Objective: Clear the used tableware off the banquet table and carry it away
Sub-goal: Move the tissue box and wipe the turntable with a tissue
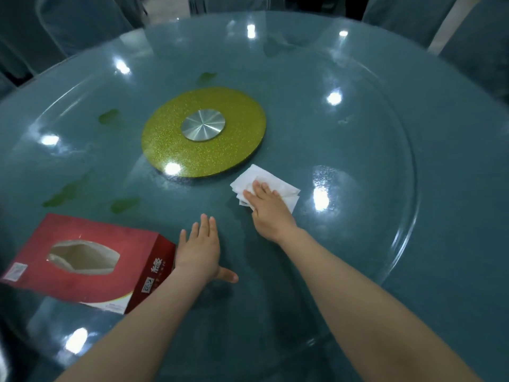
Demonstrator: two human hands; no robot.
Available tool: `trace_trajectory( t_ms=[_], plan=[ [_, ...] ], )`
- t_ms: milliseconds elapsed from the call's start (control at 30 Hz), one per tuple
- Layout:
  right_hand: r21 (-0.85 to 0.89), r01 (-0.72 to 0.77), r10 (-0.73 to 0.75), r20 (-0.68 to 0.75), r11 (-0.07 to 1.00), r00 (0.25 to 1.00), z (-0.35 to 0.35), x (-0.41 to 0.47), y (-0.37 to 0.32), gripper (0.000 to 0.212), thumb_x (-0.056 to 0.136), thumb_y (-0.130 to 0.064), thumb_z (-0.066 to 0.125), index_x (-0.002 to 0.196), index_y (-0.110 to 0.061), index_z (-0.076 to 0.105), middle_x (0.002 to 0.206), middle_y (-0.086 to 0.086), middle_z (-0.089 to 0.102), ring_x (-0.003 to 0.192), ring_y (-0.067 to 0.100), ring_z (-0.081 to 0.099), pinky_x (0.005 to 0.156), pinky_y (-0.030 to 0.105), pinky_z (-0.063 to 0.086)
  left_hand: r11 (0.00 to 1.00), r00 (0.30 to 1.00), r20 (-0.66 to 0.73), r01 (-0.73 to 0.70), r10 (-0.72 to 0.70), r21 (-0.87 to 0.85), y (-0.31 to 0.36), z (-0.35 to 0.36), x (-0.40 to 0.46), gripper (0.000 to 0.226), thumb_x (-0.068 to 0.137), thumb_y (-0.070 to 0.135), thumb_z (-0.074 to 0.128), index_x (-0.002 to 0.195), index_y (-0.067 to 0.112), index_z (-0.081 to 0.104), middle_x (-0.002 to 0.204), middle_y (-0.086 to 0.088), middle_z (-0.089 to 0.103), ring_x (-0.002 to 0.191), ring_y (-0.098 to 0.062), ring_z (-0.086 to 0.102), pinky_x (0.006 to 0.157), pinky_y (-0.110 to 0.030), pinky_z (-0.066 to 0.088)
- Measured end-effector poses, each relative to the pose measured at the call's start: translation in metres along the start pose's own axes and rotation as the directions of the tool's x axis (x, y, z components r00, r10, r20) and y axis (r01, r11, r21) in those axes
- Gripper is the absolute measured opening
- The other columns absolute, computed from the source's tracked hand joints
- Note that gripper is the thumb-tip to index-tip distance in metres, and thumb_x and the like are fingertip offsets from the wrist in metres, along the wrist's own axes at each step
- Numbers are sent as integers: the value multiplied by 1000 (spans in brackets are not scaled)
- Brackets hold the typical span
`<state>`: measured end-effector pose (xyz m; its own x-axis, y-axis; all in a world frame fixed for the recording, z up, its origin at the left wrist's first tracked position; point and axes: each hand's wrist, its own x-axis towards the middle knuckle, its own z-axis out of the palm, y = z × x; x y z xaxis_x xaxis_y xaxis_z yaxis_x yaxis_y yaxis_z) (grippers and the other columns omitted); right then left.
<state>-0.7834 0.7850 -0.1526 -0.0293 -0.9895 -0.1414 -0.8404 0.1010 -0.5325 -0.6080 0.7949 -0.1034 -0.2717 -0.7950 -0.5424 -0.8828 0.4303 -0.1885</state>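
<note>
Red tissue box (82, 260) with white Chinese characters beside left hand (199, 252).

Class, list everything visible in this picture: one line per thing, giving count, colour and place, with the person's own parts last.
Round glass-topped table: one, teal, fills the view.
Glittery disc with metal hub: one, yellow-green, table centre.
Cardboard tissue box: one, red, near left, beside the left hand.
Crumpled paper tissue: one, white, just right of the disc's near edge, under the right hand.
Leaf-like shapes: several, green, left part of the tabletop.
Covered chairs: several, grey-blue, round the far side.
Left hand: flat on the glass.
Right hand: fingers straight, pressing the tissue.
</note>
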Motion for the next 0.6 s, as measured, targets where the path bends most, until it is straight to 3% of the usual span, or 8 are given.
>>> trace_trajectory(
  t_ms=[167, 333, 433, 533, 600],
  plan=[
    [25, 67, -68, 36, 997, 997, -4, -19, 7, 68, 87, 11, 29, 149, -17, 27, 161, 1, 11, 148, 14, 4, 117, 28, 0, 997, 997, -23, 72, -71, 21, 9, -3, -14, 141, 62, 74, 67, 146, -6, -13, 158, -22, -12, 148, -28, 3, 118, -47, 6],
    [123, 48, -53, 37, 991, 998, -13, -29, 15, 59, 91, 6, 31, 147, -13, 32, 158, 1, 23, 145, 16, 18, 113, 22, 11, 995, 994, -83, 76, -70, 65, 22, -2, -26, 111, 70, 69, 65, 142, -5, 24, 149, -21, 31, 136, -30, 36, 113, -39, 28],
    [73, 15, -12, -40, 997, 999, -18, -24, 14, 52, 96, -6, 38, 147, -11, 30, 152, 8, 29, 138, 25, 24, 111, 28, 16, 998, 995, -84, 62, -60, 19, 22, -1, -26, 109, 72, 68, 64, 143, -4, 23, 149, -21, 31, 131, -30, 43, 107, -38, 35],
    [-164, -10, 9, -7, 986, 1000, -17, -16, 20, 52, 100, -21, 35, 150, -18, 20, 158, 5, 14, 141, 30, 12, 114, 37, 13, 999, 996, -78, 45, -47, -29, 23, -1, -28, 115, 74, 68, 63, 147, -5, 12, 156, -24, 16, 135, -32, 38, 107, -37, 34],
    [-212, -11, 23, 55, 977, 998, -15, -13, 25, 51, 103, -23, 28, 152, -19, 14, 161, 4, 3, 146, 30, 0, 117, 37, 5, 995, 998, -52, 34, -39, -95, 25, -3, -27, 113, 76, 65, 64, 148, -4, 11, 157, -24, 13, 135, -33, 37, 104, -37, 37]
  ],
)
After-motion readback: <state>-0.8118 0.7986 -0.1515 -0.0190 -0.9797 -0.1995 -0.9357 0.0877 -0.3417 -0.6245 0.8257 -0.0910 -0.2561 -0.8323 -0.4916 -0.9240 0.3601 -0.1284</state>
